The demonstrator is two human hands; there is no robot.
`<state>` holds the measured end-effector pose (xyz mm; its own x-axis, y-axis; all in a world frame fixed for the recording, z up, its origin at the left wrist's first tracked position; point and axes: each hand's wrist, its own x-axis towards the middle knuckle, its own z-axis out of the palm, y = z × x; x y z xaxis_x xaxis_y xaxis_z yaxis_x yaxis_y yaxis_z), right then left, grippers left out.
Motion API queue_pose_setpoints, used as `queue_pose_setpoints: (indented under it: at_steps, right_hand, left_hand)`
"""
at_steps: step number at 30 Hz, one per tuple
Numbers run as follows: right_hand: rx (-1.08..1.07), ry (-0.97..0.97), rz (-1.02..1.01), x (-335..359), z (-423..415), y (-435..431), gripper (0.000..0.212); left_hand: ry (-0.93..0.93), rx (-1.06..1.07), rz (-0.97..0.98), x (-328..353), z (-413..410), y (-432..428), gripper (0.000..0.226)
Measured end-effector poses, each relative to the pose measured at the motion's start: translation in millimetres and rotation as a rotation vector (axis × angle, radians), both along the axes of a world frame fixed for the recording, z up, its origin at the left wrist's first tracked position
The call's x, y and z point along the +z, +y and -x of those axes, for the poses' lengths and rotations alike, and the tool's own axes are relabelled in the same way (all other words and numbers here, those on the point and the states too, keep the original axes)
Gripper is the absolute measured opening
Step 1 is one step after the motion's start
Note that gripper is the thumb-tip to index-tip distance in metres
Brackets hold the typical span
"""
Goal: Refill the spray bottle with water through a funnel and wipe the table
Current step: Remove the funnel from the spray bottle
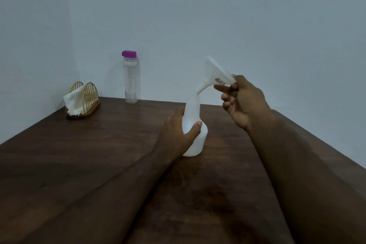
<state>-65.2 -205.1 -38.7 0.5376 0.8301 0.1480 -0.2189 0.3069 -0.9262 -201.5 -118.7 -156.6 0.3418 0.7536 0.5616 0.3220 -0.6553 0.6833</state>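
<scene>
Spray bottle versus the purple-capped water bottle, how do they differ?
The white opaque spray bottle is bulbous, tapering and uncapped; the clear water bottle with the purple cap is slim, straight and capped. The left hand grips the spray bottle; the water bottle stands untouched. Both stand on the brown wooden table.

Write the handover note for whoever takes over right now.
Left hand grips the white plastic spray bottle, upright on the dark wooden table.
Right hand holds the white plastic funnel, tilted, spout at the bottle's mouth.
Done: spray head is off.
Left: seat funnel, uncap and pour the clear purple-capped water bottle by the wall, then wipe with the white tissue in the gold wire holder.
</scene>
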Motion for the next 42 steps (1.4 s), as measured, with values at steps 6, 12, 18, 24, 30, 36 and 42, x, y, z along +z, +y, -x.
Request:
queue_pose_setpoints:
  at_steps: [6,12,18,24,30,36,42]
  right_hand:
    - [-0.004,-0.025,0.038,-6.9,-1.3,-1.2,0.030]
    - [0.001,-0.074,0.029,-1.6,0.6,-0.7,0.029]
    - [-0.030,-0.122,0.073,-3.9,2.7,-2.2,0.026]
    - [-0.050,-0.168,0.071,0.0,8.5,-2.7,0.021]
    - [-0.055,-0.271,0.119,1.4,16.4,-2.3,0.019]
    - [-0.056,-0.198,0.031,22.8,23.4,-12.0,0.027]
    - [-0.289,-0.774,-0.143,31.2,55.9,-19.6,0.037]
  left_hand:
    - [0.000,0.008,-0.001,1.0,0.0,0.4,0.057]
    - [-0.011,0.040,-0.024,0.5,0.1,-0.6,0.057]
    - [-0.017,0.017,-0.031,1.1,0.9,-1.7,0.050]
    - [-0.012,0.016,-0.037,1.5,0.9,0.0,0.058]
    - [-0.032,0.018,-0.041,1.4,0.2,-4.1,0.059]
    - [-0.031,-0.021,0.029,1.6,2.2,-3.2,0.052]
    - [-0.237,0.031,0.127,16.7,29.0,8.6,0.027]
